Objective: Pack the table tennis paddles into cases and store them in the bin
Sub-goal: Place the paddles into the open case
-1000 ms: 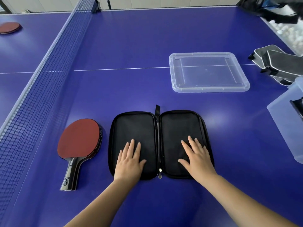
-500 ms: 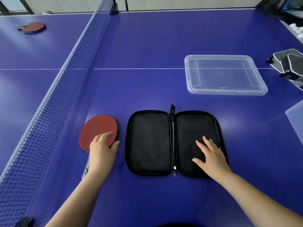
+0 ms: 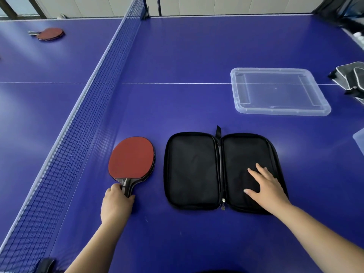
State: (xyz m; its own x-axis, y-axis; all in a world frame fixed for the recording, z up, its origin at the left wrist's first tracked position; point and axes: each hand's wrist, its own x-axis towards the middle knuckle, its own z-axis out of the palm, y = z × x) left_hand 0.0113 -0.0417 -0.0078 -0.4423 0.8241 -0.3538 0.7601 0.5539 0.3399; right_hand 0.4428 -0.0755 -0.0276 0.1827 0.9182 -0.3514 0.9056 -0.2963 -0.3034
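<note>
The left hand (image 3: 116, 203) is curled around the paddle handle (image 3: 128, 187), knuckles up, thumb on the handle's left side and fingers wrapped over its right. Its bare forearm runs back toward the lower edge of the view. The right hand (image 3: 266, 188) lies flat, palm down, fingers spread and pointing away from the body, thumb out to the left, forearm angled in from the lower right.

I can read no words, numbers or brand marks anywhere. There is faint pale lettering along the black edge of the red-faced paddle (image 3: 131, 158) near my left hand (image 3: 116, 205), too small and blurred to make out.
</note>
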